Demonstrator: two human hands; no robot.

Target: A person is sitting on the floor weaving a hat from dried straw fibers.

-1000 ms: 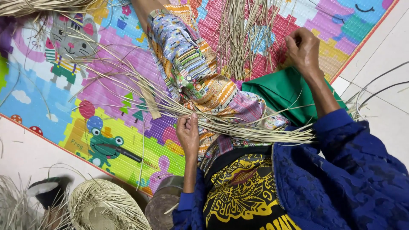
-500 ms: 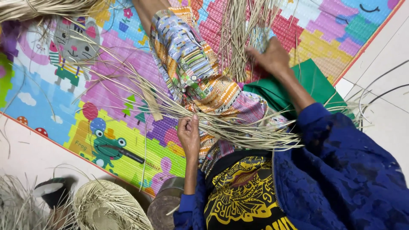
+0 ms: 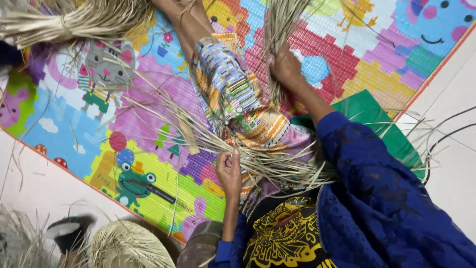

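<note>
Straw is everywhere here, and that is the hazard. The left hand (image 3: 229,171) sits low over the lap with its fingers curled shut around a few thin strands (image 3: 198,134) of a sheaf that fans out across the patterned skirt (image 3: 233,94) and onto the play mat (image 3: 148,164). The right hand (image 3: 286,69) reaches forward over the mat, fingers closed on an upright bundle (image 3: 282,25) of the same dry straw, whose top runs out of the picture.

Risks, as I judge them: the left grip takes only a pinch of strands, so the loose ones beside it could slide off the lap and tangle with those already scattered on the mat. The strands look dry and stiff; a sharp bend or a hard tug at either grip could snap or split them. The right hand clasps its bundle partway along, so if that clasp loosens, strands could slip out unevenly and spill. Stray ends also cross a green sheet (image 3: 372,114) by the blue sleeve (image 3: 377,188), where the arm could drag them along. A second tied bunch (image 3: 74,22) lies at the mat's far corner, well apart, and a woven hat (image 3: 126,245) rests near the bottom edge.
</note>
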